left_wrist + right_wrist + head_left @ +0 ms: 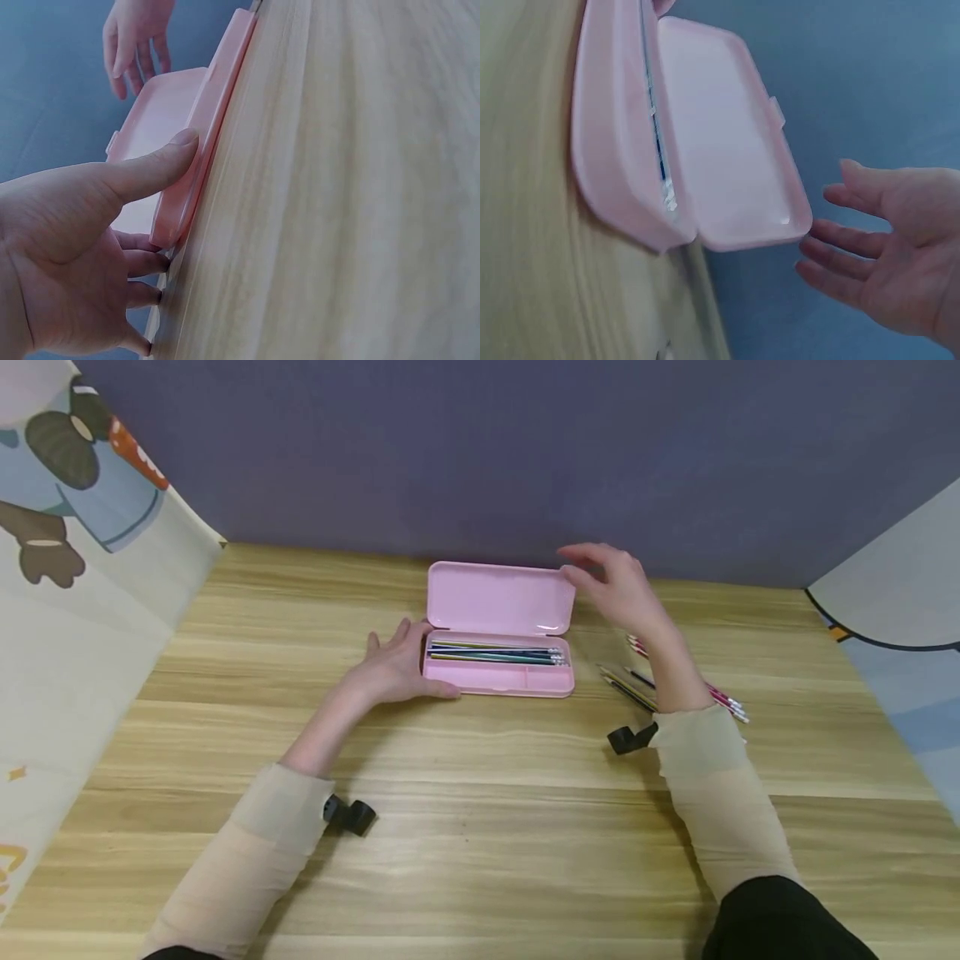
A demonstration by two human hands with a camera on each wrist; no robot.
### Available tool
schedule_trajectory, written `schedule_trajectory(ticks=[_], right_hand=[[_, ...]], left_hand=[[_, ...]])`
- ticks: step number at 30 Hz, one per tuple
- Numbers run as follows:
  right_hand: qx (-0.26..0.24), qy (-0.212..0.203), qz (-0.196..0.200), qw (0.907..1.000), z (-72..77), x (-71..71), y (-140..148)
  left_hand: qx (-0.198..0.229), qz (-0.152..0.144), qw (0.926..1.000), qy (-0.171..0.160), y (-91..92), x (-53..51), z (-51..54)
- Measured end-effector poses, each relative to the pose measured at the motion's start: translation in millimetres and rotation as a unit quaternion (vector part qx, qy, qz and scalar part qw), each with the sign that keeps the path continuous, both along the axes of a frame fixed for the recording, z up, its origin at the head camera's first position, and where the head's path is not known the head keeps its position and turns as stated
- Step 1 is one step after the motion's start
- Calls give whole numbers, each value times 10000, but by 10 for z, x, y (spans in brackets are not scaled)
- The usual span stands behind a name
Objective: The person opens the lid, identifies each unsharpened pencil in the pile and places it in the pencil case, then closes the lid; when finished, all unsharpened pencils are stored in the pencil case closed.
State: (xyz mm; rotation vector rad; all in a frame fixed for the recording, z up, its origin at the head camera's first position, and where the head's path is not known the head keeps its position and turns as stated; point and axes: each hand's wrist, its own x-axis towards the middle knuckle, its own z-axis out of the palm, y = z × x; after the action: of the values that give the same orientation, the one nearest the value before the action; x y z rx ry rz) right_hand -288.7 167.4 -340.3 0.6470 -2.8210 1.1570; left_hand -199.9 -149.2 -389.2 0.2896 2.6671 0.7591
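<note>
A pink pencil case (pixel 480 677) lies on the table with its lid (pixel 498 597) raised at the back. Several pencils (pixel 495 653) lie along its rear compartment. My left hand (pixel 393 668) rests against the case's left end, fingers spread; in the left wrist view the thumb (pixel 169 161) lies on the front wall. At the lid's right corner is my right hand (pixel 618 589), its fingers loosely bent with nothing held. The right wrist view shows its fingertips (pixel 810 244) close to the lid corner; whether they touch it I cannot tell.
Dark striped pencils (pixel 628 689) and red ones (pixel 727 702) lie on the table to the right, partly hidden under my right forearm. Behind the case, a dark blue panel (pixel 465 460) rises from the wooden table's (pixel 465 860) back edge.
</note>
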Motion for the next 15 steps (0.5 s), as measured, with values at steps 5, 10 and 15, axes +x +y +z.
schedule_trajectory(ticks=[5,10,15], right_hand=[[33,-446,5,9990,-5,-2,31],[210,-324,141,9992,20,19,57],[558,83,497,9972,63,51,68]], left_hand=[[28,-4,10000,-14,9,2,-18],[68,20,10000,26,25,14,-27],[88,102,9999,52,3,34,-20]])
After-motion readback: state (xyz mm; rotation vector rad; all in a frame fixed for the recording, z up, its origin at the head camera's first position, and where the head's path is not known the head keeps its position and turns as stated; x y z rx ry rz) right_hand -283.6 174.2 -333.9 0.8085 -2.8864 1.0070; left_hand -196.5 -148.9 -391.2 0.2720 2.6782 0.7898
